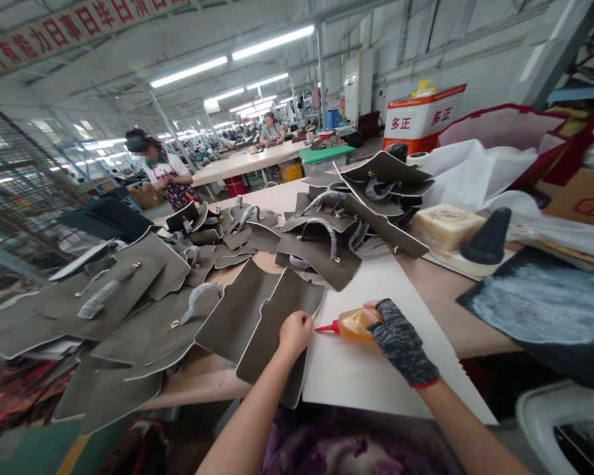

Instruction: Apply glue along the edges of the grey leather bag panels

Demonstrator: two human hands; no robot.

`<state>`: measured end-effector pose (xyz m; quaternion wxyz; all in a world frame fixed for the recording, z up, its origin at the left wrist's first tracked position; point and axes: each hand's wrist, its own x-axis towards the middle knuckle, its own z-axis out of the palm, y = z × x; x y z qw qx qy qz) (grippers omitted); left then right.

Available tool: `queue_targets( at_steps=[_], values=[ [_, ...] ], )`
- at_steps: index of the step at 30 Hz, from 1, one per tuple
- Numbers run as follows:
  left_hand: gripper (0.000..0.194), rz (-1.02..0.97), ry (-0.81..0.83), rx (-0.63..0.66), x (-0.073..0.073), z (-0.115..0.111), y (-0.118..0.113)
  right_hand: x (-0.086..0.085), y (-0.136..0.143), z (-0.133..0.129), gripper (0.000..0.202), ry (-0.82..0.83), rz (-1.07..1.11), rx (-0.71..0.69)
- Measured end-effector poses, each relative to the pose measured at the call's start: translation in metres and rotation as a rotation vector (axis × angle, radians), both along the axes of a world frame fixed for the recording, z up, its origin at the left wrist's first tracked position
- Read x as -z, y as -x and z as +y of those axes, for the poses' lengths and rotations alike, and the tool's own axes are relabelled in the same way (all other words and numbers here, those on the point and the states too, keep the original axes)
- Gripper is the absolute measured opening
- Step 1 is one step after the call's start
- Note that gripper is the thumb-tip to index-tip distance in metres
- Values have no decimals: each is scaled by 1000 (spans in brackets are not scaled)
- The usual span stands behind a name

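Note:
My left hand (296, 335) is bare, its fingers curled closed on the right edge of a grey-brown folded leather panel (262, 323) with pale edges. In my right hand (403, 340), which wears a dark grey fingerless knit glove, is a bottle of amber liquid (357, 325). The bottle lies nearly level, and its red pointed nozzle (329, 327) faces left, close to the panel's edge and a little right of my left hand. Beneath the bottle is a white sheet (376, 382) on the table.
Many leather pieces with wrapped handles (321, 244) are piled left and ahead. Toward the right are a yellowish block (445, 227), a black cone (488, 237) and a white-smeared black sheet (539, 303). Two people (165, 171) are at the back.

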<state>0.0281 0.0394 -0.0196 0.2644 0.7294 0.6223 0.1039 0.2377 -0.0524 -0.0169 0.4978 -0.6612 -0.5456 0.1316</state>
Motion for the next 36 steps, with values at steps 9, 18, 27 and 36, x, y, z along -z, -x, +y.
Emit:
queue_targets(
  at_steps=[9, 18, 27, 36],
  values=[
    [24, 11, -18, 12, 0, -1, 0, 3, 13, -24, 26, 39, 10, -23],
    [25, 16, -31, 16, 1, -2, 0, 3, 28, -43, 28, 53, 85, -85],
    [25, 39, -32, 11, 2, -3, 0, 2, 41, -62, 26, 119, 163, -106],
    [26, 1, -88, 116, 8, -6, 8, 4, -3, -44, 34, 170, 353, -47]
  ],
)
